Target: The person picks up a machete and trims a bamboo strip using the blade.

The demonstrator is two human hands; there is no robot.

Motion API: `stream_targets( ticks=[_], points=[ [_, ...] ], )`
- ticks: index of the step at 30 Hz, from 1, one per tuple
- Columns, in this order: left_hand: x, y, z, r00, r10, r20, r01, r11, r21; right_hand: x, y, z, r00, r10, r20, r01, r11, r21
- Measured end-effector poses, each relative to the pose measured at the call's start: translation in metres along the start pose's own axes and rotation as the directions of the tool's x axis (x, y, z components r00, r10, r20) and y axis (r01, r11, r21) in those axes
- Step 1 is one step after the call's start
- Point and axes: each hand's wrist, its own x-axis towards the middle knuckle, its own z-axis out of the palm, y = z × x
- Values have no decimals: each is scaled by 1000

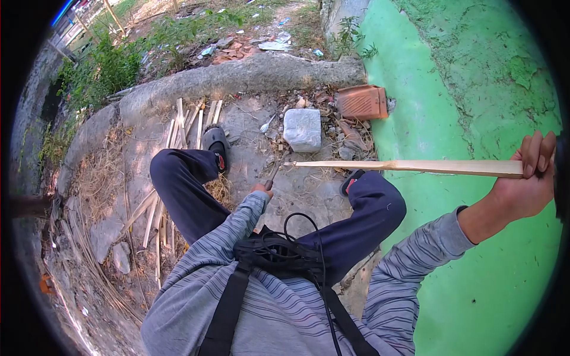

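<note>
My right hand (528, 169), raised at the far right, is closed around the thick end of a long pale bamboo strip (451, 168). The strip runs nearly level across to the left, with a node partway along, and narrows to a tip above the ground. Low between my knees, my left hand (262, 190) is closed on the handle of a knife (272, 178). The knife slants up and to the right, its far end close to the strip's thin tip. Whether blade and strip touch, I cannot tell. My sleeve hides part of the left hand.
A whitish stone block (302, 130) sits ahead of my feet, beside an orange hollow brick (362, 102). A green wall (475, 237) rises on the right. Split strips (155, 219) lie at left, and a low concrete curb (237, 74) curves across the front.
</note>
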Motion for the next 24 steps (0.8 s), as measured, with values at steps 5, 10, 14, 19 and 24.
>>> stream_targets(
  ticks=[5, 10, 14, 19, 24],
  points=[
    [-39, 13, -25, 926, 377, -15, -377, 923, -81, -5, 5, 28, 968, -61, -242, 0, 970, -244],
    [-87, 44, -52, 765, 620, -175, -644, 743, -184, -6, 6, 60, 946, -241, -217, 124, 887, -445],
    [-109, 55, -66, 652, 729, -208, -754, 596, -275, -6, 7, 57, 957, -261, -126, 179, 875, -450],
    [-63, -5, -9, 823, 567, 29, -555, 815, -168, -5, 8, 58, 960, -261, -100, 186, 863, -469],
    [-5, -34, 33, 987, 119, 109, -129, 988, 82, -7, 13, 43, 988, -50, -145, 14, 970, -244]
  ],
)
